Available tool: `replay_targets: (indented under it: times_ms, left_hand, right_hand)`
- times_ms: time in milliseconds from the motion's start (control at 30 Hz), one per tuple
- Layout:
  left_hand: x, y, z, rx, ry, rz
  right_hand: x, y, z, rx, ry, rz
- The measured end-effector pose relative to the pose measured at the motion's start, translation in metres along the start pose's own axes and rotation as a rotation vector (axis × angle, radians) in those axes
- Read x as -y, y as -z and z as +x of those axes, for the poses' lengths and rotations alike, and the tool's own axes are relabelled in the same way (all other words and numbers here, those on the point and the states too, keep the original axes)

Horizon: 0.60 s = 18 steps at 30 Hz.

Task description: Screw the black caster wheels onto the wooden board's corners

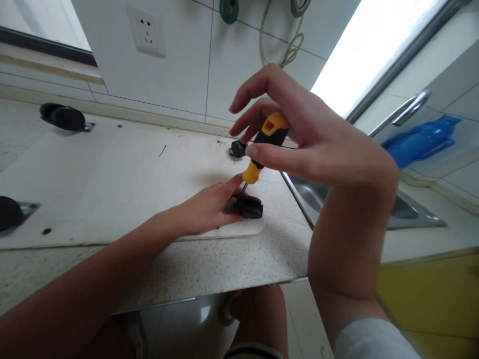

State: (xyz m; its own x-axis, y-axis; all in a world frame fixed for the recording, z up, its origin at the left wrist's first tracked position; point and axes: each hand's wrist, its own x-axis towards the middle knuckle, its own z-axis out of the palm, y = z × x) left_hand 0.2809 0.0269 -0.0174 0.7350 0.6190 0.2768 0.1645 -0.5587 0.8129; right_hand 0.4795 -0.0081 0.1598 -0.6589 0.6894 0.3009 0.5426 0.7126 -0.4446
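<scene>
A yellow and black screwdriver (269,142) slants down with its tip at the mount of a black caster wheel (251,207). My right hand (295,124) grips its handle between thumb and fingers, some fingers lifted off. Low on the board, my left hand (215,204) holds the caster's base, fingers on both sides of it. The caster stands at the right end of a white board (130,184) lying flat on the counter. Another caster (238,148) stands behind it, partly beside my right thumb. The screw under the tip is hidden.
Two more casters, one at the back left (63,117) and one at the left edge (11,213), stand on the board. A metal sink (310,192) with a faucet (409,109) lies to the right, near a blue jug (421,139). The speckled counter's front edge (224,289) is close to me.
</scene>
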Motion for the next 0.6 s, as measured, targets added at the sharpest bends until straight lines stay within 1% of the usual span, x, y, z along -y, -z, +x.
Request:
replay_targets:
  times_ms: [33, 67, 100, 200, 233, 300, 433, 467, 533, 600]
  left_hand:
    - [-0.0003, 0.0000, -0.0001, -0.002, 0.000, -0.001]
    - [-0.0002, -0.0001, -0.0002, -0.007, -0.003, -0.002]
    - [0.0001, -0.0003, -0.0002, -0.014, -0.006, -0.002]
    - [0.0012, -0.0010, 0.0003, -0.029, -0.018, 0.023]
    - [0.0013, -0.0011, 0.0005, -0.028, -0.021, 0.033]
    - [0.0010, -0.0011, 0.0006, -0.021, -0.028, 0.046]
    - [-0.0001, -0.0014, -0.0004, -0.032, -0.028, 0.082]
    - [-0.0004, -0.0014, -0.0008, -0.036, -0.027, 0.091]
    - [-0.0012, -0.0013, -0.0016, -0.041, -0.020, 0.109]
    - [-0.0022, -0.0011, -0.0020, -0.053, -0.002, 0.129]
  right_hand:
    - [-0.0004, 0.0006, -0.0009, 0.040, 0.020, 0.114]
    - [-0.0004, 0.0011, -0.0015, 0.046, 0.021, 0.158]
    - [0.0001, 0.0011, -0.0017, 0.020, 0.007, 0.128]
    - [0.0036, -0.0015, 0.0015, -0.137, -0.086, -0.204]
    - [0.0044, -0.0030, 0.0034, -0.182, -0.094, -0.304]
    - [0.0043, -0.0053, 0.0066, -0.253, -0.065, -0.409]
    - [0.0000, -0.0062, 0.0072, -0.432, 0.053, -0.404]
    - [-0.0007, -0.0060, 0.0064, -0.456, 0.067, -0.397]
    - [-0.0006, -0.0058, 0.0050, -0.468, 0.099, -0.381]
    - [0.0016, -0.0065, 0.0047, -0.422, 0.111, -0.371]
